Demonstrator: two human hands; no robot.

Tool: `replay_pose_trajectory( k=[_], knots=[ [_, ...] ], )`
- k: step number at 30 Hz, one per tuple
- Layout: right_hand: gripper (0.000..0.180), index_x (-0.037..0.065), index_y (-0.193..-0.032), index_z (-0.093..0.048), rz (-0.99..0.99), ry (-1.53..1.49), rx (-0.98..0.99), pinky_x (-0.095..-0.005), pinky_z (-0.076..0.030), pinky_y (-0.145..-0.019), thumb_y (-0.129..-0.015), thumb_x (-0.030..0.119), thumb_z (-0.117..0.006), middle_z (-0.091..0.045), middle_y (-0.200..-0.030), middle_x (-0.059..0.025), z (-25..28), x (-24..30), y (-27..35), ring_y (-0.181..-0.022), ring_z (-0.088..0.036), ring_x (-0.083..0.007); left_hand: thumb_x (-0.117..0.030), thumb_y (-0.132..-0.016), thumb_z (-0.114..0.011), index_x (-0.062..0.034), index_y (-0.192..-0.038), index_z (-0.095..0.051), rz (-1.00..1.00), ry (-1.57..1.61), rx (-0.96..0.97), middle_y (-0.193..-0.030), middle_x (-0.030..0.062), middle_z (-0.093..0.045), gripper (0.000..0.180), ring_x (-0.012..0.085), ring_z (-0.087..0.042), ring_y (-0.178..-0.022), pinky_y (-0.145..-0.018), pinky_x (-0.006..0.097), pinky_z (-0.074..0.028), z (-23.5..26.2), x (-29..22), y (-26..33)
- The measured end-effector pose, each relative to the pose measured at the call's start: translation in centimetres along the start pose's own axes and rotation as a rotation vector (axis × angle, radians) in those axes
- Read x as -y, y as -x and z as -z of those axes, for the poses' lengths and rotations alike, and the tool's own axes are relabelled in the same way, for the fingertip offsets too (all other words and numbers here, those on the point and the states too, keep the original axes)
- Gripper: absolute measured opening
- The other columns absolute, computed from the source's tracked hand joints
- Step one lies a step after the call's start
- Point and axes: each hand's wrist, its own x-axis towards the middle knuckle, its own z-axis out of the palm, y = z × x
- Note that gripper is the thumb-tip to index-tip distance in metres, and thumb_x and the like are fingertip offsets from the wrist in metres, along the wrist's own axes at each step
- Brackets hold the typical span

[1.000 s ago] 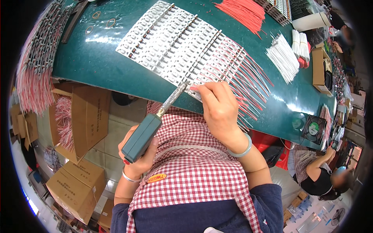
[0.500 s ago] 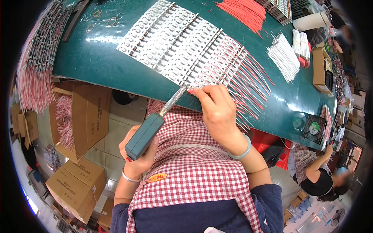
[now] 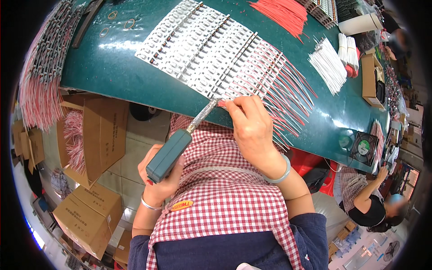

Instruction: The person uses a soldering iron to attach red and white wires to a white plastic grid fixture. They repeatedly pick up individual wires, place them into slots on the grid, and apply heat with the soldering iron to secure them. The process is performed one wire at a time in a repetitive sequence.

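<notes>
My left hand (image 3: 163, 173) is wrapped round the green block-shaped handle of a soldering iron (image 3: 169, 155). Its metal barrel points up and right, and the tip meets the front edge of a white circuit board panel (image 3: 180, 49). Just right of that tip, my right hand (image 3: 253, 126) pinches a small bunch of red wires (image 3: 221, 104) between thumb and fingers, low over the panel. Rows of red and white wires (image 3: 292, 101) are attached to the panel's right part and fan out past its edge. The exact contact point is too small to make out.
Loose red wires (image 3: 283, 17) and white wires (image 3: 327, 66) lie farther back on the green table (image 3: 103, 74). Wired boards (image 3: 47, 67) are piled at the left, above cardboard boxes (image 3: 89, 218). A fan (image 3: 363, 148) stands at the right edge, near another person (image 3: 366, 204).
The iron's tip has shifted slightly right along the panel's front edge, closer to the red wires. My right hand has moved only a little, still pinching them.
</notes>
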Motion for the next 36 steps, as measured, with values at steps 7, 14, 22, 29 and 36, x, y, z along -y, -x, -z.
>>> replay_pose_trajectory(
  k=[7,14,22,29,36],
  knots=[
    [0.023,-0.006,-0.098,-0.07,-0.003,0.004,0.006,-0.0349,-0.048,-0.065,-0.076,-0.002,-0.068,-0.057,-0.089,-0.0106,-0.1,0.0,0.0,-0.08,-0.055,-0.0257,0.002,-0.078,-0.078,0.0069,-0.103,-0.071,0.198,0.175,-0.099,-0.095,0.0146,-0.07,0.027,0.0222,-0.069,-0.081,-0.073,0.031,-0.055,0.0,1.1,1.9],
    [0.023,-0.004,-0.098,-0.071,-0.039,-0.023,0.031,-0.0355,-0.05,-0.066,-0.076,-0.001,-0.069,-0.059,-0.09,-0.01,0.8,-0.2,0.0,-0.082,-0.057,-0.0258,0.001,-0.081,-0.079,0.0057,-0.113,-0.069,0.146,0.195,-0.127,-0.105,0.0135,-0.072,0.034,0.0201,-0.069,-0.09,-0.08,0.032,-0.056,-0.1,1.1,1.5],
    [0.02,0.004,-0.096,-0.078,-0.31,-0.018,0.183,-0.0329,-0.053,-0.07,-0.08,-0.007,-0.073,-0.071,-0.086,-0.0108,12.8,-4.9,-0.4,-0.077,-0.068,-0.025,0.003,-0.085,-0.077,0.005,-0.119,-0.067,0.108,0.147,-0.202,-0.1,0.0091,-0.071,0.036,0.0106,-0.061,-0.07,-0.06,0.024,-0.049,-0.1,2.8,0.6],
    [0.01,0.003,-0.092,-0.076,-0.149,0.008,-0.122,-0.0414,-0.052,-0.07,-0.084,0.001,-0.072,-0.067,-0.085,-0.0125,8.2,-15.2,-8.1,-0.079,-0.066,-0.0319,0.006,-0.085,-0.073,0.0052,-0.117,-0.066,0.091,0.217,-0.291,-0.089,0.0069,-0.067,0.032,0.0093,-0.055,-0.061,-0.051,0.023,-0.043,-0.8,2.4,-1.5],
    [0.013,0.006,-0.097,-0.075,0.075,0.052,-0.164,-0.0403,-0.053,-0.08,-0.084,0.005,-0.071,-0.068,-0.097,-0.0077,0.5,-21.1,-13.9,-0.094,-0.064,-0.0291,0.01,-0.085,-0.07,0.0051,-0.118,-0.066,0.101,0.213,-0.286,-0.09,0.0074,-0.065,0.034,0.0095,-0.055,-0.06,-0.051,0.024,-0.043,-1.1,1.1,-1.6]
  ],
)
